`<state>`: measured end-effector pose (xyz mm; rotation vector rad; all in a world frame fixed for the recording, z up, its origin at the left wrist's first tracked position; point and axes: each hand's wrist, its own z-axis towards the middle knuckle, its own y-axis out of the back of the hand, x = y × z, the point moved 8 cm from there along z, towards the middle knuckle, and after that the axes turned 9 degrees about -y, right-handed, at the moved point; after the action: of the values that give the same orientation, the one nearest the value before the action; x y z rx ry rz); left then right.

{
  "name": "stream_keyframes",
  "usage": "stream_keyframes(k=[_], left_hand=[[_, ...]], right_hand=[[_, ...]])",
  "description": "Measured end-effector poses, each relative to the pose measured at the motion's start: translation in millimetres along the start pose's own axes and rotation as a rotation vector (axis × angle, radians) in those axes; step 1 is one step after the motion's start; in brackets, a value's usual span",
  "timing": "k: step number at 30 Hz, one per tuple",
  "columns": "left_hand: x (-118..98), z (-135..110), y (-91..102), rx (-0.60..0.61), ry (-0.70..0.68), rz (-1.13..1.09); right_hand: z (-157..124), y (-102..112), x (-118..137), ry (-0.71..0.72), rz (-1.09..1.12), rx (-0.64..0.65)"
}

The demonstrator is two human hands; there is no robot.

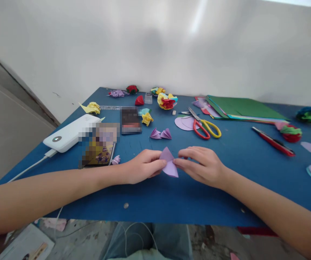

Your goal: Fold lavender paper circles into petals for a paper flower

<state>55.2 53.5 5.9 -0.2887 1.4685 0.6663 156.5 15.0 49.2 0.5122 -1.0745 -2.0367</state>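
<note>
My left hand [144,167] pinches a folded piece of light purple paper [169,167] between thumb and fingers, a little above the blue table's front half. The paper stands as a cone-like fan with a point at the top. From the other side, my right hand [203,164] reaches its thumb to the paper's right edge, while its other fingers are apart from the paper. Just beyond my hands lies a folded purple paper piece [161,134] shaped like a bow. Purple paper ovals [184,122] lie farther back, beside scissors [204,126] with red and yellow handles.
On the left are a white power bank [72,133] with a cable and a phone [98,148]. Several paper flowers [167,101] stand along the back. A stack of coloured sheets [245,107] and a red cutter [275,142] lie right. The table edge [144,218] is close.
</note>
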Motion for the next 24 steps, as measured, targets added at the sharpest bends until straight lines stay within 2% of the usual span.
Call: stream_keyframes(k=[3, 7, 9, 11, 14, 17, 20, 24], left_hand=[[-4, 0, -5.7, 0.09, -0.007, 0.01], [-3, 0, -9.0, 0.136, -0.003, -0.042], [-1, 0, -9.3, 0.141, -0.003, -0.069], [1, 0, -9.5, 0.145, 0.003, -0.095], [1, 1, -9.6, 0.144, 0.005, -0.103], [-2, 2, -3.8, 0.065, -0.026, -0.025], [-4, 1, 0.2, -0.003, -0.047, 0.051], [-7, 0, -1.5, 0.005, -0.07, 0.121]], right_hand=[[1, 1, 6, -0.057, 0.115, 0.017], [0, -13, -10, -0.361, 0.438, 0.08], [-2, -20, -16, -0.459, 0.546, 0.103], [-1, -19, -15, -0.439, 0.595, 0.089], [3, -10, -8, -0.323, 0.579, 0.037], [5, -4, -4, -0.285, 0.565, 0.027], [5, -6, -7, -0.363, 0.611, 0.035], [1, -16, -18, -0.589, 0.71, 0.059]])
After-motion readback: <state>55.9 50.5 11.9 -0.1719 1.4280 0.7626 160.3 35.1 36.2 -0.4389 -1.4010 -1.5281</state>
